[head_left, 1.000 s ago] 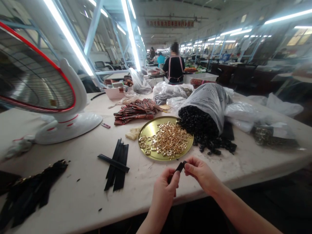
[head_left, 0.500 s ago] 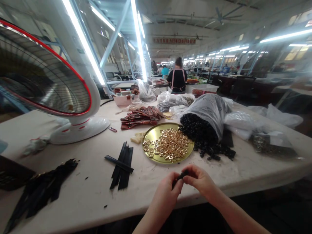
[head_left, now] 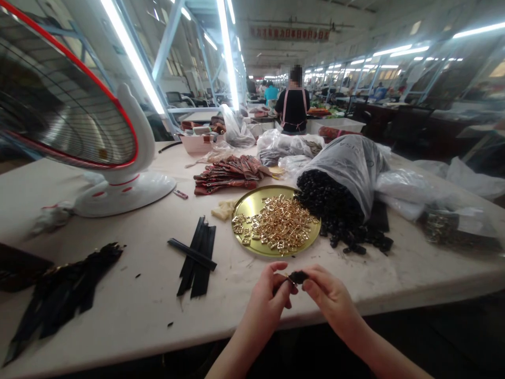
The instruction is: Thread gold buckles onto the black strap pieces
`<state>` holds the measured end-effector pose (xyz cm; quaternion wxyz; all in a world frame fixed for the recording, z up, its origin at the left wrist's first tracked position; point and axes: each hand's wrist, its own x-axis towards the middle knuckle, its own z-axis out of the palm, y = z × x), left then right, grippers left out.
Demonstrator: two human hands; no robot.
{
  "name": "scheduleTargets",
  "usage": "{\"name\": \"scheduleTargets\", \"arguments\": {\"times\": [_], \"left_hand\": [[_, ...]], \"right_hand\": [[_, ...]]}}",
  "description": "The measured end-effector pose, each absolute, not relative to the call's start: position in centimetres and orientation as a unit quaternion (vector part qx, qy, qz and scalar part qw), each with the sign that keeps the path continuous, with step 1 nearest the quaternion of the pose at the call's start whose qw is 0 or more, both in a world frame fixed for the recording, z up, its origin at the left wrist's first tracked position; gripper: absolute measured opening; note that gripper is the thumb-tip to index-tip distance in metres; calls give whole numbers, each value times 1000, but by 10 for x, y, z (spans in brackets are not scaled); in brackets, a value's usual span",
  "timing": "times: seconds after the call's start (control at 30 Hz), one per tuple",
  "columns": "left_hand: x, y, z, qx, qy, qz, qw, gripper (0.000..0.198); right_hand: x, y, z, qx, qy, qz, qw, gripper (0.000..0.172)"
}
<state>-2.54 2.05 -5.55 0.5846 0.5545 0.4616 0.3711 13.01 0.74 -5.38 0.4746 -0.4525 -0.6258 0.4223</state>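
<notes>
Close to the table's near edge, my left hand (head_left: pixel 272 292) is closed in a pinch on what looks like a small gold buckle (head_left: pixel 291 280), mostly covered by the fingers. My right hand (head_left: pixel 327 289) grips a small black piece (head_left: pixel 299 277) by its right end, and its left end meets the buckle. Whether the black piece passes through the buckle cannot be made out. Just beyond both hands lies a round gold tray (head_left: pixel 249 202) with a heap of gold buckles (head_left: pixel 282 223). Right of it, small black pieces (head_left: pixel 335 205) spill from a translucent plastic bag (head_left: pixel 351 158).
Black strips (head_left: pixel 197 258) lie crossed left of the hands; a bundle of black strips (head_left: pixel 74 289) sits farther left. A white fan (head_left: pixel 126 192) stands at the left. Behind the tray are reddish folded pieces (head_left: pixel 229 173). A person (head_left: pixel 294 108) stands beyond the table (head_left: pixel 134 326).
The view has tilted down slightly. My right hand has drawn a little away from my left, and more of the black piece and a gold glint now show between them.
</notes>
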Motion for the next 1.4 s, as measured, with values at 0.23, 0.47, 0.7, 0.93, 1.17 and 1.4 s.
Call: {"name": "scheduleTargets", "arguments": {"times": [0.23,0.47,0.7,0.93,1.17,1.4], "left_hand": [[-21,24,-67,576,471,373,555,27],[-27,35,-66,550,509,310,585,23],[-25,29,-66,587,528,305,532,22],[-24,20,-66,602,531,311,508,16],[-29,3,-60,622,496,233,559,15],[-25,-6,-56,564,473,274,619,16]], "right_hand": [[126,20,-72,-464,-553,501,477,17],[129,18,-61,-454,-539,515,488,43],[129,23,-65,-455,-410,683,398,36],[138,16,-64,-435,-450,686,370,34],[140,3,-72,-521,-561,513,388,23],[135,-6,-63,-518,-551,520,397,30]]}}
